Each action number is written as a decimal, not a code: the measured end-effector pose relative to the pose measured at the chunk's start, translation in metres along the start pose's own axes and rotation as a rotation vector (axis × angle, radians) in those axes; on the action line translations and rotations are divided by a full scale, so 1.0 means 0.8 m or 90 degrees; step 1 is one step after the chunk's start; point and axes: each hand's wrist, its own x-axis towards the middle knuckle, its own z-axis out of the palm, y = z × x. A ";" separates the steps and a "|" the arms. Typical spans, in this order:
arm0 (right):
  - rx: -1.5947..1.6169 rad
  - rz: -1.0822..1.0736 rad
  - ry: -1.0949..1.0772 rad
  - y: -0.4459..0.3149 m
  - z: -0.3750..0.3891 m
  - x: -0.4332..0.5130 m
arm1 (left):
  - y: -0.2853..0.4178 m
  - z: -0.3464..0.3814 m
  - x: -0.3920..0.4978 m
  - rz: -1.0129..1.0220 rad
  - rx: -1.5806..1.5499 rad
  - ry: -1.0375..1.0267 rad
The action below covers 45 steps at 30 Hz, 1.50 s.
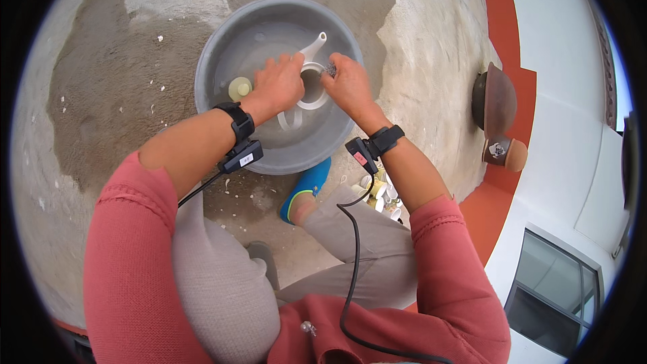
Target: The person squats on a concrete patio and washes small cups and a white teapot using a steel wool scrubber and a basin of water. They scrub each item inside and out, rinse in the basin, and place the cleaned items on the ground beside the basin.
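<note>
A white teapot (314, 104) sits in a grey plastic basin (278, 159), its round mouth facing up. Its spout points away from me and its handle lies towards me under shallow, cloudy water. My left hand (281, 82) grips the pot's left side near the base of the spout. Between the fingers of my right hand (350, 83) is a steel wool scrubber (331, 69), pressed at the right edge of the pot's rim. Just left of my left hand lies a pale yellow lid with a round knob (240, 89).
Several cups (379, 192) are heaped on the ground beyond my right knee. Wet concrete (116, 76) surrounds the basin. Dark pots (495, 98) stand by the red-based wall at right. A black cable (356, 242) hangs from my right wrist device.
</note>
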 end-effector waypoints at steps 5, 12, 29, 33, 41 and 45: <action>0.059 -0.153 0.085 -0.003 0.007 0.011 | 0.000 -0.004 0.000 -0.002 0.005 -0.014; 0.484 0.258 0.042 0.078 0.031 0.004 | 0.000 -0.004 0.001 0.003 0.013 0.004; 0.409 0.181 -0.099 0.117 0.051 -0.050 | -0.018 0.001 -0.024 -0.020 -0.085 0.029; 0.279 -0.022 0.004 0.071 -0.029 -0.071 | -0.011 0.019 -0.026 -0.117 -0.130 0.007; 0.087 -0.232 0.085 -0.002 -0.010 -0.047 | -0.010 0.006 -0.001 -0.072 -0.080 0.055; 0.046 -0.223 0.081 -0.005 0.002 -0.040 | -0.008 0.006 -0.003 -0.073 -0.079 0.049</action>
